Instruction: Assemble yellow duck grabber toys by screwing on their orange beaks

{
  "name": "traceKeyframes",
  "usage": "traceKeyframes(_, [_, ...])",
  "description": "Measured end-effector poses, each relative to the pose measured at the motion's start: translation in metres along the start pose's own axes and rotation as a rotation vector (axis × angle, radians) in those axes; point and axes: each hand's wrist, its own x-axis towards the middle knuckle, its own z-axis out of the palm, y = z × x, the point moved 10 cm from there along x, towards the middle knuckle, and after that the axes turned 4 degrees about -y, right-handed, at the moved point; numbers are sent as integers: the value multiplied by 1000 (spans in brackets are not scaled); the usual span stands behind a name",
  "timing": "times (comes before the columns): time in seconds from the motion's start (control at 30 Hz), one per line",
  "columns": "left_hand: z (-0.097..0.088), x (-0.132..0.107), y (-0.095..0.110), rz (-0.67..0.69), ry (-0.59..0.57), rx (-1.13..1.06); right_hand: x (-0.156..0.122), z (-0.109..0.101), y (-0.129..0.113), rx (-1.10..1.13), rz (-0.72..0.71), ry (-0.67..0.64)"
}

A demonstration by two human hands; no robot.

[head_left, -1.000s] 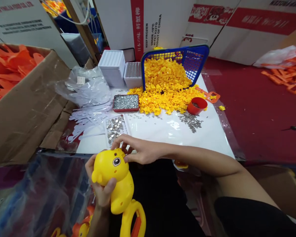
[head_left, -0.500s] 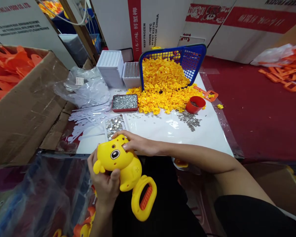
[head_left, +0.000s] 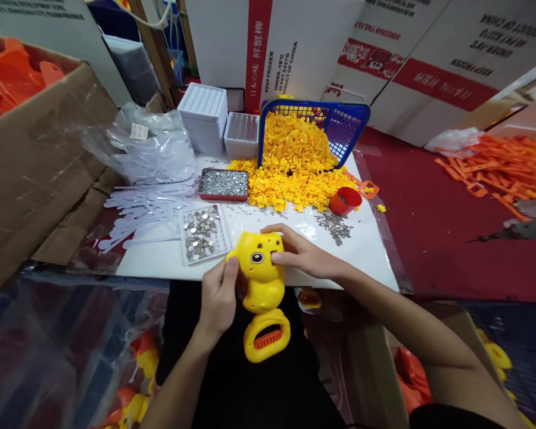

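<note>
**Both hands on a yellow toy at the table's near edge**

Where the white table (head_left: 170, 262) meets the person's lap, the left hand (head_left: 218, 298) curls around the left side of a yellow plastic animal-shaped toy with an orange-ribbed loop handle (head_left: 262, 286), thumb up by its ear. Just behind the toy lies a clear tray of small silver discs (head_left: 202, 232). The right hand (head_left: 301, 256) clasps the toy's head from the right, fingers laid over its top and face.
</note>
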Motion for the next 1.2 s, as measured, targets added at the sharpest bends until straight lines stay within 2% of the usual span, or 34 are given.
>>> traceKeyframes(0.1, [24,14,-8,-75,-70,-109,-13,-32,2,-198,-19,119])
traceKeyframes(0.2, [27,21,-12,-114,-49,-119,-16,-65,-10,-510,-99,321])
traceKeyframes(0.27, [26,23,-14,-136,-37,-121,-13,-80,-24,-760,-184,442])
traceKeyframes(0.37, [23,23,-17,-173,-15,-95,7,-80,-37,-1126,-268,423])
traceKeyframes(0.47, [21,22,-20,-189,16,-32,32,-79,-32,-1387,-208,327])
traceKeyframes(0.53, [19,21,-19,-171,34,14,41,-81,-31,-1482,-172,312])
traceKeyframes(0.63, [18,20,-19,-178,47,24,36,-80,-39,-1506,-224,368])
traceKeyframes(0.77, [15,20,-20,-169,56,37,-2,-75,-50,-1313,-318,475])
traceKeyframes(0.93, [13,20,-21,-159,58,70,-48,-73,-27,-1065,-222,499])
traceKeyframes(1.0, [15,20,-23,-186,38,48,-63,-73,-18,-1100,-203,543])
traceKeyframes(1.1, [16,20,-24,-210,26,29,-80,-74,-14,-1265,-213,633])
traceKeyframes(1.2, [18,21,-23,-210,20,17,-85,-73,-12,-1387,-234,632])
